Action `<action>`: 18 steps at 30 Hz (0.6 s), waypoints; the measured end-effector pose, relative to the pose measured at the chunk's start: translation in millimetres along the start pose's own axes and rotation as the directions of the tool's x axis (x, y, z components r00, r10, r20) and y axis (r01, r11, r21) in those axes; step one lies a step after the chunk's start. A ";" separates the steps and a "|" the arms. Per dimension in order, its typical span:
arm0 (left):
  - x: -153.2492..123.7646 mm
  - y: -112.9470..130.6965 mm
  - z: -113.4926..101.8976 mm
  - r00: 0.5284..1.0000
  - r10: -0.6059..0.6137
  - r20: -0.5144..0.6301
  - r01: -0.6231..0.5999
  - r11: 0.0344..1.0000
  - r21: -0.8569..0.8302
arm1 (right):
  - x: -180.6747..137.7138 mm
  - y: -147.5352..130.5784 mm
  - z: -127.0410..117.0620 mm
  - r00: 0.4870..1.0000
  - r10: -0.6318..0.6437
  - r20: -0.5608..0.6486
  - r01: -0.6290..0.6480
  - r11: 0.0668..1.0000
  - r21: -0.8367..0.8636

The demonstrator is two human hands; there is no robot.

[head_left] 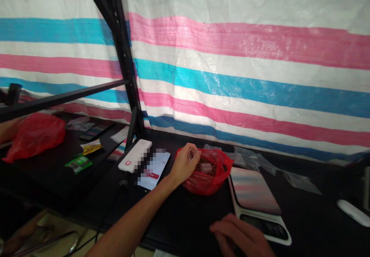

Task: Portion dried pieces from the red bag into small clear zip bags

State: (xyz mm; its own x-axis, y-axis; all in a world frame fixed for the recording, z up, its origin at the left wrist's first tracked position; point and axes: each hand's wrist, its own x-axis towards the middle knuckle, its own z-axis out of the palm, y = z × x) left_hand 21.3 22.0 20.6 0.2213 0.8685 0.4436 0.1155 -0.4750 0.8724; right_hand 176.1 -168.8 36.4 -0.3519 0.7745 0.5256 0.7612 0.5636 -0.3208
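My left hand (184,164) reaches across the black table to the rim of an open red plastic bag (208,180) holding small brown pieces. Its fingers are pinched on a small clear plastic bag (192,153). My right hand (241,237) rests at the near table edge, fingers stretched flat, just in front of a digital scale (256,195) with a shiny platform. The scale stands right of the red bag.
A white power bank (135,155) and a phone (154,169) lie left of the red bag. Empty clear bags (300,180) lie behind the scale. A black rack post (125,62), another red bag (34,133) and green packets (78,163) are at left. A striped tarp hangs behind.
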 end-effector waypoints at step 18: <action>-1.0 1.8 -4.5 0.999 0.016 -0.030 -0.011 0.988 0.157 | 92.9 91.0 12.7 0.960 0.216 0.180 -0.178 0.962 -0.205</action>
State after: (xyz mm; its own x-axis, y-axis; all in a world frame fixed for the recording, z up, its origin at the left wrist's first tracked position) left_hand 16.9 20.9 22.6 0.1935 0.8645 0.4640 0.2632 -0.5013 0.8243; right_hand 205.7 -41.9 46.1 -0.2717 0.9167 0.2930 0.9070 0.3457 -0.2405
